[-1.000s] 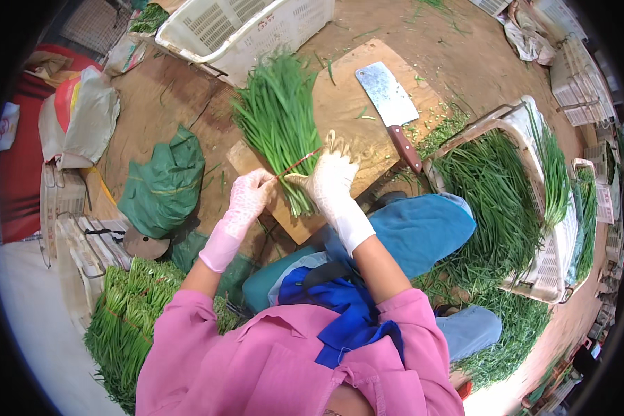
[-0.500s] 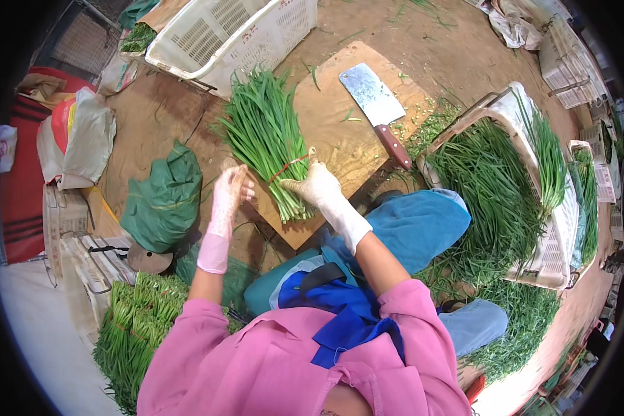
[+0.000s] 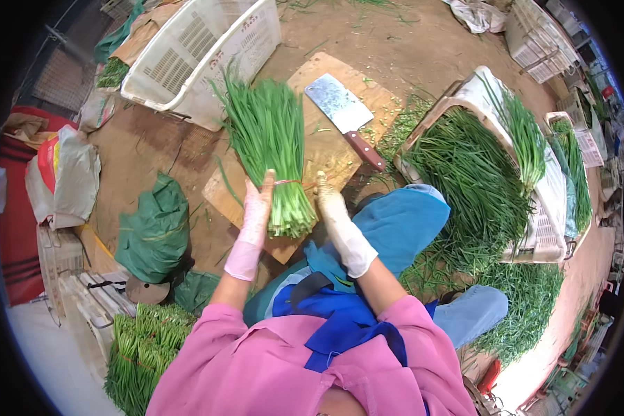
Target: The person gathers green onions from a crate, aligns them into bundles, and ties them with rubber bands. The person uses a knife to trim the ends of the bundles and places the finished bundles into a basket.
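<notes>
Head view shows the left hand [image 3: 253, 218] and the right hand [image 3: 336, 215], both gloved, pressed flat with straight fingers against the two sides of a bundle of chives [image 3: 274, 149]. The bundle lies on a wooden board [image 3: 326, 149], tied with a thin band. A cleaver [image 3: 343, 114] rests just beside it. A white crate [image 3: 201, 52] stands behind, a basket of greens [image 3: 478, 173] on the right.

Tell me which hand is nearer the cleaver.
Right. The right hand is at the chive bundle's right side, just below-left of the cleaver handle. The left hand is on the bundle's far side.
</notes>
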`<state>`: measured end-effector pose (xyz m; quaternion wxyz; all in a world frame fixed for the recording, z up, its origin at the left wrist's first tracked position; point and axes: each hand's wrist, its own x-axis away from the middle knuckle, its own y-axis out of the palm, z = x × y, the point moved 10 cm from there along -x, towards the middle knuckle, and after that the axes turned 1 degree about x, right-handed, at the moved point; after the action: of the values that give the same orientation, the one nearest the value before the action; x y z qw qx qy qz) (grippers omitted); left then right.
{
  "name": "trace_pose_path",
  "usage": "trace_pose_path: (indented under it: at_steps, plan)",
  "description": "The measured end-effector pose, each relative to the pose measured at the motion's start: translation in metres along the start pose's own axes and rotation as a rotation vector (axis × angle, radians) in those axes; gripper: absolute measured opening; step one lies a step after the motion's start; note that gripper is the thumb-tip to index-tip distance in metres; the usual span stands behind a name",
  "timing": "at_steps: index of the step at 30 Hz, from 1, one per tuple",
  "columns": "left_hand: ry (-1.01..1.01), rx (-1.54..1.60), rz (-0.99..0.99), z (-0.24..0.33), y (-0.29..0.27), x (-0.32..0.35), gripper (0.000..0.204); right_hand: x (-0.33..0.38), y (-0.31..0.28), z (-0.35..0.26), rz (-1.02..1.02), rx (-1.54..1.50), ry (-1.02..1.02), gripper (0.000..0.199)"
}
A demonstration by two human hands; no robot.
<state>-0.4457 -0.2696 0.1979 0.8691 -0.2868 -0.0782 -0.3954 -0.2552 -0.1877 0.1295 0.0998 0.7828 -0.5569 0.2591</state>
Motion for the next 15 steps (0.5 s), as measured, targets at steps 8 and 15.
trace_pose_path:
  at_steps: [8, 15]
  plan:
    - [0.342, -0.172, 0.199, -0.014, 0.019, 0.001, 0.095, 0.05, 0.018, -0.082, 0.279, 0.77, -0.355, 0.061]
    - [-0.175, 0.687, -0.379, -0.023, 0.045, 0.023, 0.058, 0.004, 0.006, -0.014, 0.068, 0.214, 0.108, 0.083]
